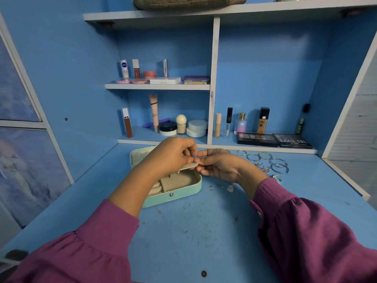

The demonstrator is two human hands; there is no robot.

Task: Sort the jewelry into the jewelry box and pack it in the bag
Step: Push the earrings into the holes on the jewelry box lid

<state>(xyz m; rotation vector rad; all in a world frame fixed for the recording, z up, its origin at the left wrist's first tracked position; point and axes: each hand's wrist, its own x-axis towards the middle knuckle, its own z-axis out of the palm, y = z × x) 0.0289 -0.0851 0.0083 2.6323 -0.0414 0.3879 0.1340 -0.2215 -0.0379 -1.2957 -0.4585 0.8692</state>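
Note:
A mint-green jewelry box (179, 196) lies open on the blue desk, with a beige lining and ring rolls inside. Over its far right corner my left hand (173, 155) and my right hand (219, 165) meet, both pinching a beige flap of the box (190, 166). A small silver piece (178, 172) hangs under the flap. Silver bangles (265, 160) and chains lie to the right of my right hand. A triangular earring (230, 188) and small studs (215, 186) lie beside the box. A brown woven bag (189, 2) sits on the top shelf.
Cosmetics stand on the shelves behind: bottles, jars and tubes (183, 125), and two dark palettes (273, 139) at the back right. A white rail (344, 176) edges the desk on the right. The desk front (193, 242) carries only crumbs.

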